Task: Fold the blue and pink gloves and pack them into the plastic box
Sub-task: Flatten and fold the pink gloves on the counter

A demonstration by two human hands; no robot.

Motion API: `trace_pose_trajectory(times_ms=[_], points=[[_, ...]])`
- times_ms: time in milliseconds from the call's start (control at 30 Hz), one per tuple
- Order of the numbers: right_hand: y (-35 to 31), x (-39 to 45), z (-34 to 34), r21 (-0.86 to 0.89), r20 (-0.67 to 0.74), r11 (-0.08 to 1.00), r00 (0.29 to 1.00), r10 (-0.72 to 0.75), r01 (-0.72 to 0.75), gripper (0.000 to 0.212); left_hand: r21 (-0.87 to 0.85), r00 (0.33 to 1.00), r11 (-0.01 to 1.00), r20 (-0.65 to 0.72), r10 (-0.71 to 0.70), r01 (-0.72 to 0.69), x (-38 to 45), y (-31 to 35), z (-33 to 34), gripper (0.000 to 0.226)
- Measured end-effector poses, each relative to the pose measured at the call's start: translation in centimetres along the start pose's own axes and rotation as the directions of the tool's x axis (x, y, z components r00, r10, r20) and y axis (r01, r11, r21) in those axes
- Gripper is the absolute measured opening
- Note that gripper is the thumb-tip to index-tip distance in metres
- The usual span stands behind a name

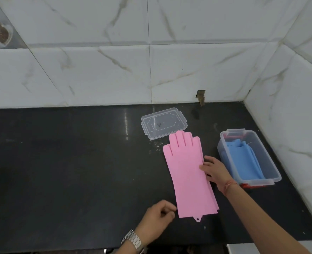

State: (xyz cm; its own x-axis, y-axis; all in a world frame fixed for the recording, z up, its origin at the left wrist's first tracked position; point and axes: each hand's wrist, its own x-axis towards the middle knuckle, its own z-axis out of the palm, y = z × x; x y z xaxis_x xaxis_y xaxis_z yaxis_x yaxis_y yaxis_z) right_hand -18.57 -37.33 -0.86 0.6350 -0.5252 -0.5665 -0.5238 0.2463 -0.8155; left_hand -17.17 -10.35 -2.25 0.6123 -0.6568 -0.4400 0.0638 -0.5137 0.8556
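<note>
Pink gloves (186, 173) lie flat and stacked on the black counter (69, 162), fingers pointing away from me. My right hand (214, 170) rests with straight fingers on their right edge at mid-length. My left hand (158, 219) hovers just left of the cuff end, fingers loosely curled and holding nothing. The clear plastic box (272, 173) stands to the right of the gloves. Folded blue gloves (243, 158) lie inside it.
The box's clear lid (163, 122) lies on the counter behind the pink gloves. White marble-look tiled walls (151, 70) close off the back and the right side. Small crumbs lie near the lid. The counter's front edge runs just below my wrists.
</note>
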Motion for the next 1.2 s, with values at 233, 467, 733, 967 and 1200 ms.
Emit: trace_pose_trajectory(times_ms=[233,467,733,967,1200], points=[[0.3,-0.6,0.7,-0.08,0.001,0.986,0.989,-0.148,0.147,0.034,-0.085,0.973,0.996,-0.231,-0.025,0.006,6.4,3.6,-0.8,0.02],[1.3,-0.9,1.2,-0.122,-0.062,0.963,0.966,-0.249,0.24,0.042,-0.323,0.909,0.945,-0.375,-0.18,0.054,13.4,6.5,-1.3,0.044],[1.6,-1.0,1.1,-0.152,-0.046,0.931,0.939,-0.342,0.332,0.051,-0.265,0.859,0.964,-0.5,-0.108,-0.033,16.0,7.0,-1.2,0.025],[2.0,-0.3,1.2,-0.177,-0.055,0.936,0.947,-0.317,0.303,0.053,-0.234,0.85,0.971,-0.519,-0.085,-0.045,16.5,6.5,-1.0,0.023],[2.6,-0.3,1.5,-0.139,-0.1,0.939,0.939,-0.328,0.314,0.052,-0.143,0.859,0.989,-0.51,-0.047,-0.031,17.1,6.5,-1.1,0.021]])
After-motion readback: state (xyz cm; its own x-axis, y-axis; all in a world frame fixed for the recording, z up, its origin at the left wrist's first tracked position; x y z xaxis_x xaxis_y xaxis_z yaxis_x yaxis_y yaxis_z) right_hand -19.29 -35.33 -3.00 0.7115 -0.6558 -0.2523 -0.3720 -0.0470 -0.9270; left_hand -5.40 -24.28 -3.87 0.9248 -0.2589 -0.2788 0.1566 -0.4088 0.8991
